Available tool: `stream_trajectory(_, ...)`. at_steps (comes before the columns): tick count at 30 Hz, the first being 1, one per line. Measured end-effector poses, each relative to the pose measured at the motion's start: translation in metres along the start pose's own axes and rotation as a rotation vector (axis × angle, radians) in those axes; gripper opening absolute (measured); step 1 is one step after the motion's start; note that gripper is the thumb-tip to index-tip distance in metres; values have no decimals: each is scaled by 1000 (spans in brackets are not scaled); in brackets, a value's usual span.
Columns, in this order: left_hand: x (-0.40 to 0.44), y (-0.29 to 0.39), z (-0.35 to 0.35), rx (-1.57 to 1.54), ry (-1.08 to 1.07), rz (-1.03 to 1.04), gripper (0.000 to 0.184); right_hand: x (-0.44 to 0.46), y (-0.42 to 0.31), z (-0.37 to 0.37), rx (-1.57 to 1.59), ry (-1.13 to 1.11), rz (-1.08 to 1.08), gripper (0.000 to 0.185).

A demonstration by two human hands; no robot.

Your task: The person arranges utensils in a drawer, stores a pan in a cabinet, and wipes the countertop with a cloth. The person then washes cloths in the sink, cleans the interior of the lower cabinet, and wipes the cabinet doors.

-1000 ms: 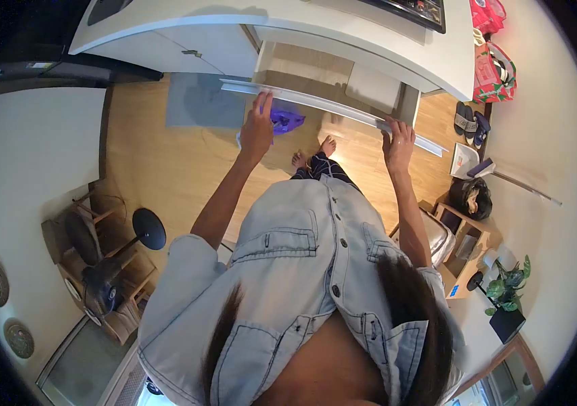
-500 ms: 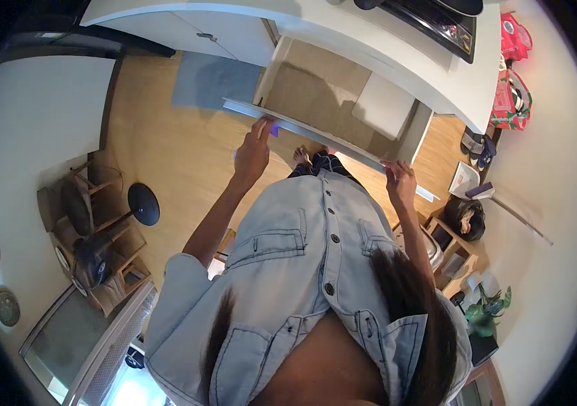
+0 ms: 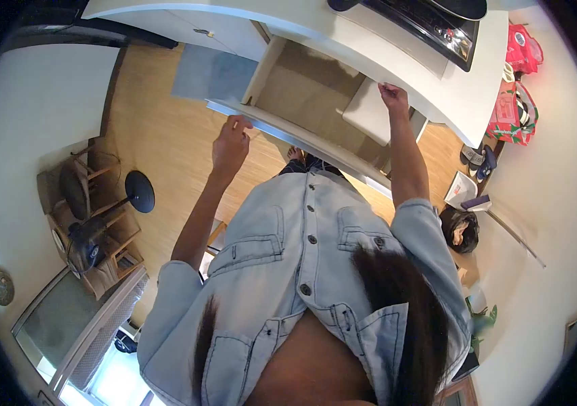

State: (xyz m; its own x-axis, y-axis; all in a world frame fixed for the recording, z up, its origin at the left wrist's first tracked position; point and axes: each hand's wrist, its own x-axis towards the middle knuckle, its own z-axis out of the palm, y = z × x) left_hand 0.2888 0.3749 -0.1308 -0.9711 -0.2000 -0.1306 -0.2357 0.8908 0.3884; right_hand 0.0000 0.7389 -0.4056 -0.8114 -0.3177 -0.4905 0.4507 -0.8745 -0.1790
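A pale drawer [image 3: 312, 145] is pulled out from under a white counter. Loosely bent, the fingers of my left hand [image 3: 233, 143] are at the outer side of the drawer front, near its left end; contact is unclear. My right hand [image 3: 395, 98] is raised above the drawer's right side, close to the counter edge. Its fingers are curled together, and anything between them is hidden. Inside the drawer lies a flat white rectangular item [image 3: 364, 114], partly covered by my right forearm.
On the white counter [image 3: 342, 51] sits a black cooktop [image 3: 430, 30]. A blue-grey mat [image 3: 214, 73] lies on the floor. To the right are red bags [image 3: 513, 111], shoes [image 3: 479, 161], a dustpan [image 3: 461, 189] and a black bin bag [image 3: 459, 230]. A wooden shelf [image 3: 116, 260] stands left.
My right hand has left the right end of the drawer front and risen over the drawer toward the counter. My left hand has shifted slightly left along the front. The view has moved a little.
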Motion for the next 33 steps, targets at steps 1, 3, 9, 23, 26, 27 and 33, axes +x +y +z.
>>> stream_trajectory(1,4,9,-11,-14,85,37,24,-10,7,16,-34,106,-50,23)
stream_trajectory(3,11,21,-20,-79,160,44,27,-36,25,43,-106,320,-147,23)
stream_trajectory(9,62,34,-31,-6,141,16,32,-72,35,30,-135,286,-39,12)
stream_trajectory(23,131,-5,39,187,-207,246,28,-256,60,158,-1439,-3,-54,42)
stream_trajectory(26,128,7,27,252,-339,155,38,-268,53,151,-1992,175,-207,55)
stream_trajectory(27,129,9,26,271,-322,200,38,-269,52,147,-2171,304,-153,58)
stream_trajectory(33,119,-2,33,229,-313,357,40,-288,73,134,-2448,293,70,67)
